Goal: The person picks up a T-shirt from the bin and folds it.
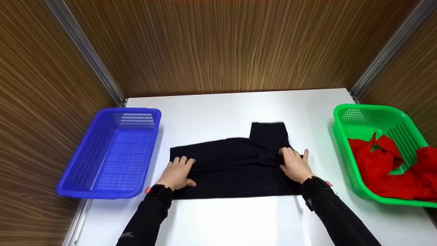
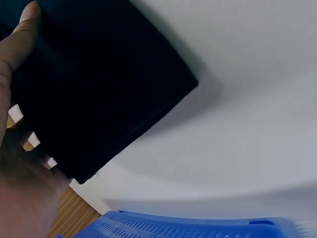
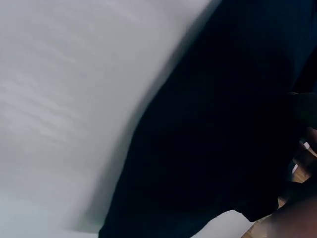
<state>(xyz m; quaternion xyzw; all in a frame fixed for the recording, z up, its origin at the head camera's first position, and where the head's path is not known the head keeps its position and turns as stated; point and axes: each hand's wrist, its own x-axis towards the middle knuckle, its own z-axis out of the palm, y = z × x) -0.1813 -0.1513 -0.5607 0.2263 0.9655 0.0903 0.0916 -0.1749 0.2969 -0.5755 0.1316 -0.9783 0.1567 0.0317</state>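
A black garment point(image 1: 225, 184) lies on the white table in a wide, flat shape. Wrinkles run across its middle, and a short sleeve-like flap point(image 1: 269, 131) sticks out at its upper right. My left hand point(image 1: 177, 172) rests on the garment's left end, fingers spread and thumb apart. In the left wrist view the thumb point(image 2: 25, 32) lies on the dark cloth near its straight edge. My right hand point(image 1: 295, 164) pinches cloth near the right end, where the folds gather. The right wrist view shows mostly dark cloth point(image 3: 213, 139), with that hand's fingers largely in shadow.
To the left stands a blue plastic basket point(image 1: 155, 136) with slotted walls. A green basket point(image 1: 341, 136) at the right contains red cloth point(image 1: 379, 171). Wood-grain panels point(image 1: 218, 48) enclose the white table point(image 1: 211, 109) at the back and sides.
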